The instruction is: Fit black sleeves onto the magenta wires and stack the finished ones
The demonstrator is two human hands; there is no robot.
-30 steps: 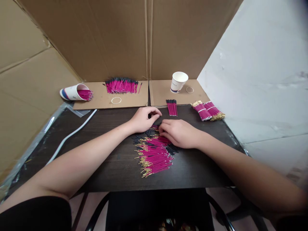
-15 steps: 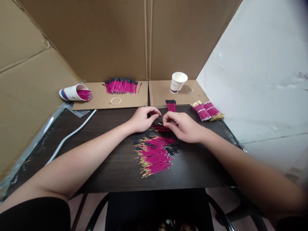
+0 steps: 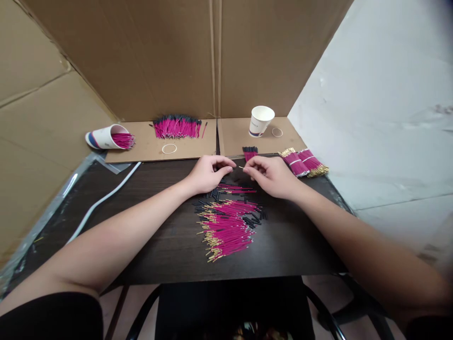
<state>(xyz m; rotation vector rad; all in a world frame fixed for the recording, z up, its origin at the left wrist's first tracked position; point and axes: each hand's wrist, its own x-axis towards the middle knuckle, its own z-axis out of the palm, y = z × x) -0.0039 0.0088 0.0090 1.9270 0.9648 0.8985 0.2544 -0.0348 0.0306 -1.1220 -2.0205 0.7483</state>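
A loose heap of magenta pins with gold tips and small black caps lies on the dark table. Just behind the heap, my right hand pinches one pin, its gold tip pointing left toward my left hand. My left hand is closed in a pinch on something small that I cannot make out, probably a black cap. The two hands almost meet above a few separate pins.
A small capped bundle and two banded bundles lie at the back right. On the cardboard sit an upright paper cup, a tipped cup with pins, a row of capped pins, rubber bands. A white cable lies left.
My right hand has lifted off the heap and moved back and up with one pin pinched. My left hand has stayed in place.
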